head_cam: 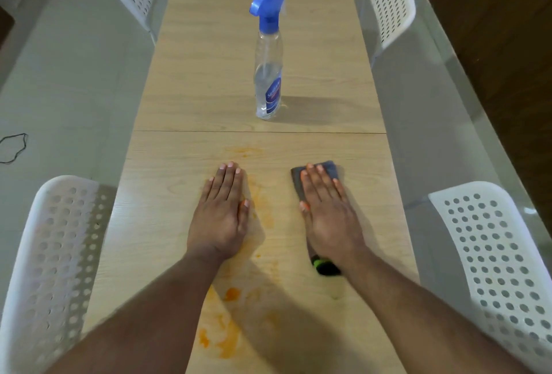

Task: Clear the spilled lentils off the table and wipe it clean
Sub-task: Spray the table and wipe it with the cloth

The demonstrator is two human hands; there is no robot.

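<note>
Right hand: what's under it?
A grey cloth lies flat beneath the right hand on the table, showing past the fingertips. A green-black bit shows at the wrist. The cloth's middle is covered.

My left hand (pixel 222 215) lay flat on the wooden tabletop (pixel 167 194), fingers straight, beside orange smears (pixel 230 341) running toward the near edge. My right hand (pixel 327 212) pressed flat on a grey cloth (pixel 325 169). A blue-capped spray bottle (pixel 268 57) stood upright farther along the middle.
</note>
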